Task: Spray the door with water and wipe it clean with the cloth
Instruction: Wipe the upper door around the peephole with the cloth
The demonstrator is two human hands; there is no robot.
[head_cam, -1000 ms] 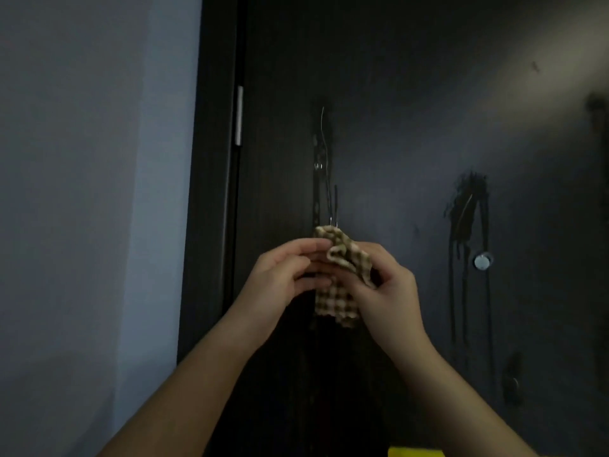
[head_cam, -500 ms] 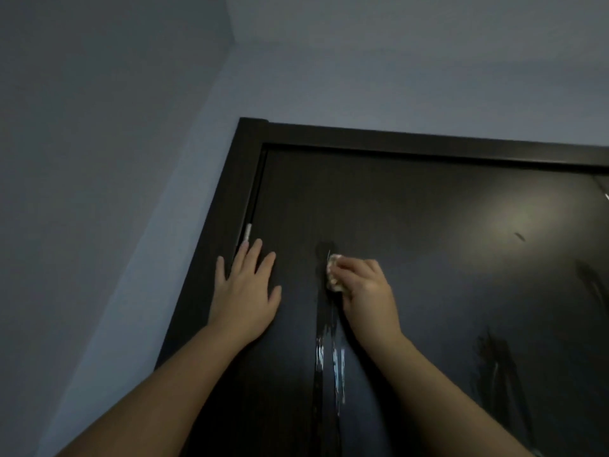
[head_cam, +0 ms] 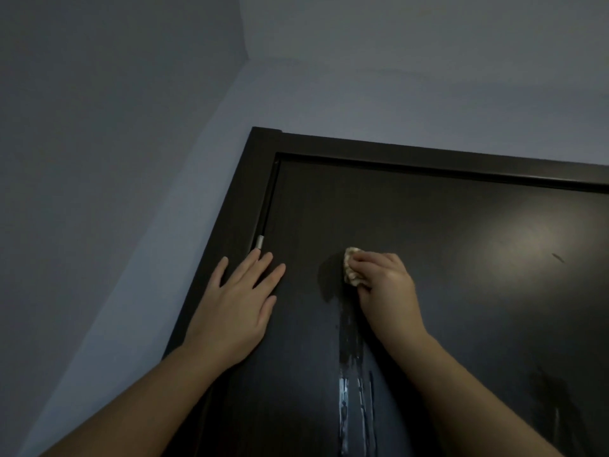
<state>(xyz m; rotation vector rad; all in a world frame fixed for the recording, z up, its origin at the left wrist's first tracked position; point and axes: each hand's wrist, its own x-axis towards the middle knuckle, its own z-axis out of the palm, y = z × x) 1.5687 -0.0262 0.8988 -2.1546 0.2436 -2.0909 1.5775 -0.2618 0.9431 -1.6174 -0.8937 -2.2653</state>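
Observation:
The dark brown door (head_cam: pixel 461 258) fills the lower right of the head view, seen up to its top left corner. My right hand (head_cam: pixel 385 288) holds a bunched checked cloth (head_cam: pixel 350 267) and presses it against the door at the top of a wet streak (head_cam: pixel 351 364) that runs down the panel. My left hand (head_cam: pixel 237 305) lies flat on the door near the hinge edge, fingers straight and spread. No spray bottle is in view.
A dark door frame (head_cam: pixel 428 153) borders the top and left of the door, with a silver hinge (head_cam: pixel 260 242) just above my left fingertips. Grey walls (head_cam: pixel 99 159) stand to the left and above. A second wet patch (head_cam: pixel 553 407) darkens the door at lower right.
A second ago both hands held the cloth in front of the door at mid height. My view then tilted up; my left hand went flat on the door and my right presses the cloth there.

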